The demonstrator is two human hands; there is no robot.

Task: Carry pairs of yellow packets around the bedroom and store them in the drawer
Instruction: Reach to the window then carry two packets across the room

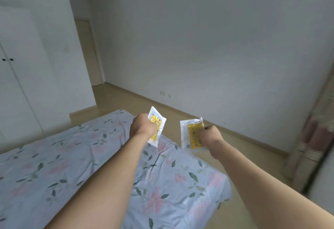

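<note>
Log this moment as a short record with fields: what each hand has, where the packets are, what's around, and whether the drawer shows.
left hand: grips left yellow packet, held in the air above the bed
right hand: grips right yellow packet, held above the floor
bed: floral cover, below and to the left
wardrobe: white doors, far left
doorway: open, ahead left
drawer: not in view

Soft, even daylight; wide-angle bending at edges, right side blurred.

The single head-worn view looks forward and down over a bed [54, 165] corner toward a white wall [216, 39].
</note>
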